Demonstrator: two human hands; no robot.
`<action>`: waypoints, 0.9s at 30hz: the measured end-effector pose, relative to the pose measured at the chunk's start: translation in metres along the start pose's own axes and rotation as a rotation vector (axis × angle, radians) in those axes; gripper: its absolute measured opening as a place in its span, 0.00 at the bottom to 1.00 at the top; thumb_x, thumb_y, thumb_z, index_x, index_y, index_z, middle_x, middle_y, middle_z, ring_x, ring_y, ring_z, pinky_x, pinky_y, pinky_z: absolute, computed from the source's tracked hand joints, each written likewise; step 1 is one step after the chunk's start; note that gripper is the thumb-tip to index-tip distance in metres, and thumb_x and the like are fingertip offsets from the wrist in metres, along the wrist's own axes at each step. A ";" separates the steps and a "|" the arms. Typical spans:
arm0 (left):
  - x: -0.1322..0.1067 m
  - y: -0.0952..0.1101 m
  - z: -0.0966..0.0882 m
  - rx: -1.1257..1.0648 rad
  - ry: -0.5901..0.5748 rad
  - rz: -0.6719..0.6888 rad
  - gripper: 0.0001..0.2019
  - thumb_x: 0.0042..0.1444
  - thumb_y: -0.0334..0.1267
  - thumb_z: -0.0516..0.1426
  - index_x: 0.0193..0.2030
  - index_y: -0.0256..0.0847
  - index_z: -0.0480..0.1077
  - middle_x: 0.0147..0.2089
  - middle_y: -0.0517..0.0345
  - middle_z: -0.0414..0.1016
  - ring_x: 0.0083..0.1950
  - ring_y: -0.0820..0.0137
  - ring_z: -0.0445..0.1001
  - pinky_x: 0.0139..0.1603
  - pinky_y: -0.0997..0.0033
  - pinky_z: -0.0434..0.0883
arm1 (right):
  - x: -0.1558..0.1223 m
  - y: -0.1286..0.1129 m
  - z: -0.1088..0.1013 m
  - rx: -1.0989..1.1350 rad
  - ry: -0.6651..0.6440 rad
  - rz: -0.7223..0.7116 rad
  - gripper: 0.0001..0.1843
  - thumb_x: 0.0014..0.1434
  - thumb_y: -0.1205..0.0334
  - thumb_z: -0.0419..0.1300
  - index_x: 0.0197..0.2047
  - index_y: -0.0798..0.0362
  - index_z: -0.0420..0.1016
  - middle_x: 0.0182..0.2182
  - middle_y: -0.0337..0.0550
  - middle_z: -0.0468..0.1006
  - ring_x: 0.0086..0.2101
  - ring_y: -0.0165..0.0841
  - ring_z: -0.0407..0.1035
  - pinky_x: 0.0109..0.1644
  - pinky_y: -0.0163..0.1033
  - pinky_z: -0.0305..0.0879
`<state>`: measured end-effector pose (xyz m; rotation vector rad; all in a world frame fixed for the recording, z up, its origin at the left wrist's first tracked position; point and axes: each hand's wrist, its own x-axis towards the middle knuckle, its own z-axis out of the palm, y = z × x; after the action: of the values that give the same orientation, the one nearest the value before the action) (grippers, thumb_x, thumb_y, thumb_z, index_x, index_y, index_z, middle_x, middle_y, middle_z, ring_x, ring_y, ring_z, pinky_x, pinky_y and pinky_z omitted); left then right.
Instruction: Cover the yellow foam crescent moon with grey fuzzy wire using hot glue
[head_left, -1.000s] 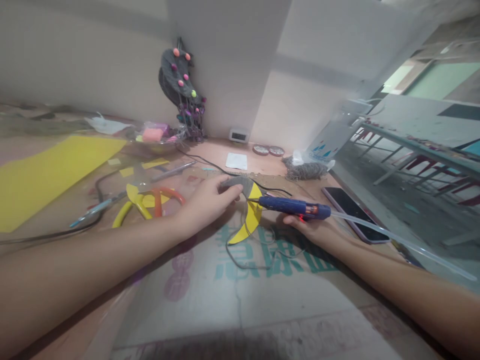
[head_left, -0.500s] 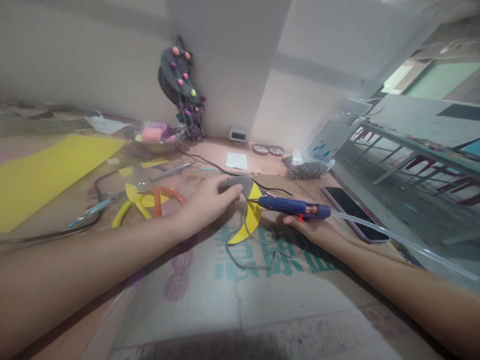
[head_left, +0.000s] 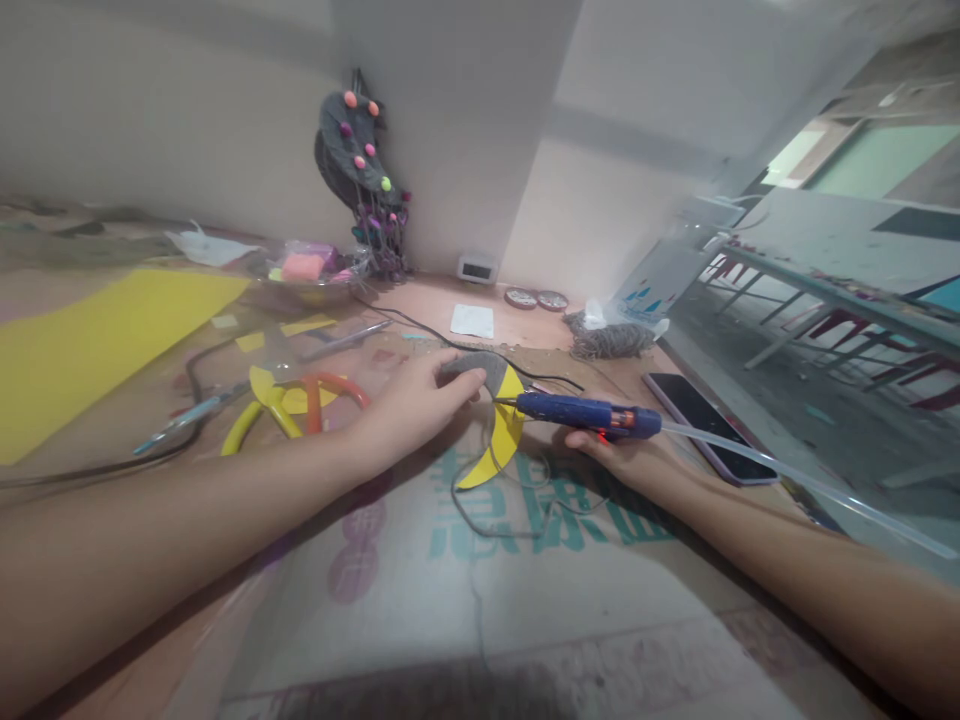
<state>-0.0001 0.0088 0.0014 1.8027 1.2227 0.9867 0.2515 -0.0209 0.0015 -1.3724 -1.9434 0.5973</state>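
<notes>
My left hand (head_left: 431, 400) pinches the grey, yarn-covered upper end of a yellow crescent (head_left: 504, 440). The crescent's lower part is bare yellow. My right hand (head_left: 607, 450) is closed around a blue hot glue gun (head_left: 566, 410), most of its fingers hidden beneath it. A red light glows on the gun, and a clear glue stick (head_left: 795, 485) sticks far out of its back. The nozzle meets the crescent near where the grey yarn ends. A loose strand of grey yarn (head_left: 495, 535) loops below the crescent over the printed cardboard (head_left: 360, 640).
Orange-handled scissors (head_left: 313, 405) and yellow-handled ones (head_left: 241, 428) lie left, near a yellow sheet (head_left: 112, 345). A phone (head_left: 701, 425) and grey yarn bundle (head_left: 611, 338) are at right. A decorated grey crescent (head_left: 345, 150) leans on the wall. A black cord (head_left: 480, 345) runs behind my hands.
The view has shifted very slightly. Both hands, the glue gun and the crescent stay in nearly the same places.
</notes>
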 end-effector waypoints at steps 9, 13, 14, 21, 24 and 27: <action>0.000 0.002 0.000 0.000 -0.005 0.003 0.14 0.59 0.49 0.53 0.36 0.39 0.71 0.34 0.59 0.76 0.35 0.66 0.72 0.38 0.69 0.65 | -0.002 0.004 -0.001 -0.075 -0.004 -0.023 0.17 0.52 0.43 0.63 0.29 0.48 0.72 0.25 0.41 0.76 0.27 0.37 0.71 0.30 0.40 0.69; -0.001 0.003 -0.001 0.018 -0.001 0.004 0.14 0.59 0.48 0.53 0.35 0.39 0.71 0.33 0.59 0.75 0.35 0.67 0.71 0.37 0.68 0.64 | -0.002 0.004 0.000 -0.066 0.001 -0.022 0.16 0.51 0.44 0.64 0.28 0.47 0.72 0.27 0.41 0.77 0.29 0.38 0.72 0.33 0.40 0.72; -0.001 0.003 -0.001 0.020 -0.002 0.004 0.14 0.59 0.48 0.53 0.35 0.39 0.71 0.32 0.59 0.75 0.34 0.67 0.71 0.37 0.68 0.64 | -0.002 0.003 0.000 -0.069 0.001 -0.020 0.15 0.51 0.44 0.64 0.28 0.47 0.73 0.27 0.41 0.77 0.29 0.38 0.72 0.33 0.40 0.72; 0.000 0.001 0.000 0.006 -0.008 0.014 0.15 0.59 0.49 0.53 0.35 0.39 0.72 0.33 0.59 0.76 0.35 0.66 0.72 0.38 0.68 0.65 | -0.002 0.002 -0.001 -0.117 0.011 -0.010 0.16 0.52 0.44 0.62 0.28 0.48 0.72 0.25 0.40 0.77 0.27 0.37 0.72 0.30 0.38 0.70; 0.000 0.002 0.000 0.024 0.003 0.014 0.15 0.59 0.48 0.53 0.35 0.39 0.72 0.33 0.59 0.76 0.35 0.66 0.72 0.39 0.68 0.65 | -0.003 0.003 0.000 -0.156 0.034 -0.032 0.18 0.52 0.42 0.61 0.26 0.48 0.72 0.24 0.40 0.75 0.26 0.36 0.70 0.28 0.38 0.68; 0.000 0.003 -0.001 0.025 -0.002 0.006 0.14 0.59 0.48 0.53 0.34 0.39 0.72 0.32 0.59 0.76 0.35 0.66 0.72 0.38 0.68 0.65 | -0.003 0.004 0.000 -0.142 0.032 -0.021 0.16 0.52 0.43 0.62 0.27 0.48 0.73 0.25 0.40 0.76 0.27 0.37 0.70 0.29 0.39 0.68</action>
<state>0.0004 0.0079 0.0047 1.8273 1.2348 0.9765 0.2546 -0.0222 -0.0016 -1.4371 -2.0040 0.4313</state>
